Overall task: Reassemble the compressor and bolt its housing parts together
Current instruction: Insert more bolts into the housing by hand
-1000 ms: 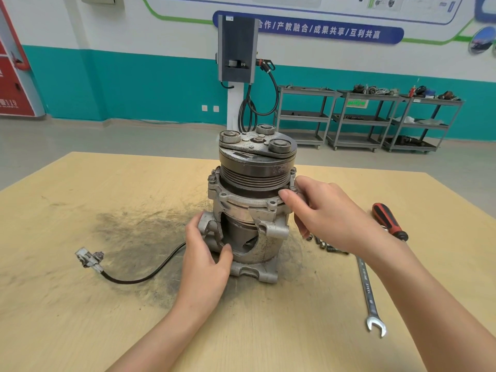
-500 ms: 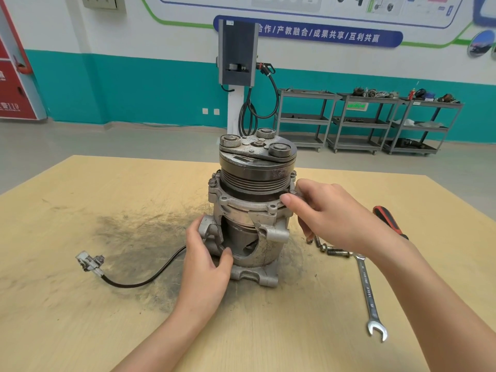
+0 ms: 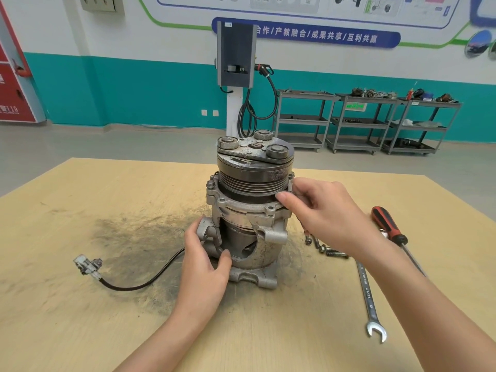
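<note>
Compressor (image 3: 248,210) upright mid-desk (image 3: 80,318). Left grip (image 3: 205,260) wraps its lower body, steadying. Right grip (image 3: 319,210) pinches at the upper flange rim; bolt there hidden. Loose bolts (image 3: 326,248) just below that grip. Start threads by fingers, straight, before wrench (image 3: 369,299).

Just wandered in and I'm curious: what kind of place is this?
Probably an automotive training workshop: metal carts loaded with engine parts line the wall, a poster hangs above them, and a compressor sits on a stained workbench beside a wrench.
</note>
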Demonstrator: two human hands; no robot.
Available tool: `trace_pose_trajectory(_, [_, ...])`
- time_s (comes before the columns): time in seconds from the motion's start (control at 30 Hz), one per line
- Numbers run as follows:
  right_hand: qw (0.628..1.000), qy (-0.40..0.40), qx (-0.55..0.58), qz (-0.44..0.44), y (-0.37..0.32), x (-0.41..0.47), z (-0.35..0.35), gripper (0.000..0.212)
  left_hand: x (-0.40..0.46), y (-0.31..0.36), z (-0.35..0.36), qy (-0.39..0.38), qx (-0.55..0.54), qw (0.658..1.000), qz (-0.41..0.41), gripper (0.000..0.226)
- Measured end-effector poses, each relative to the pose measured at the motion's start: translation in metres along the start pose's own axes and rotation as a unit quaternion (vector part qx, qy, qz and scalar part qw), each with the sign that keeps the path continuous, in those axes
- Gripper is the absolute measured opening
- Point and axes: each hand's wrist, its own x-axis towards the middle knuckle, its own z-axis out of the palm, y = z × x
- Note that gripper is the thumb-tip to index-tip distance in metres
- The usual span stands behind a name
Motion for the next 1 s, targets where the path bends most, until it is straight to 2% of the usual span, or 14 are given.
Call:
trace_pose_trajectory(0.1, [1.0,-0.029,-0.009,0.002,0.002,0.0,-0.006,0.04,0.0,0.0,0.0,-0.003,-0.001,1.0,-0.001,0.064])
trace_pose_trajectory(0.2, [0.997,-0.068,-0.034,-0.003,0.003,0.0,-0.009,0.027,0.0,0.0,0.0,-0.004,0.002,1.0,-0.003,0.065])
trace_pose_trajectory(0.27, [0.997,-0.065,-0.04,-0.013,0.003,0.0,-0.008,0.024,0.0,0.0,0.0,-0.003,0.003,1.0,0.001,0.064])
trace_pose_trajectory(0.43, [0.999,-0.029,-0.012,-0.029,0.002,0.001,-0.005,0.031,0.001,-0.003,0.0,0.001,0.001,1.0,0.002,0.065])
trace_pose_trajectory(0.57, [0.999,-0.032,-0.006,-0.02,0.001,0.001,-0.006,0.04,0.002,-0.005,0.0,0.002,0.002,1.0,0.004,0.066])
trace_pose_trajectory(1.0, [0.989,-0.144,0.006,0.026,0.002,0.0,-0.013,0.033,0.002,-0.003,0.0,-0.001,-0.003,1.0,0.002,0.066])
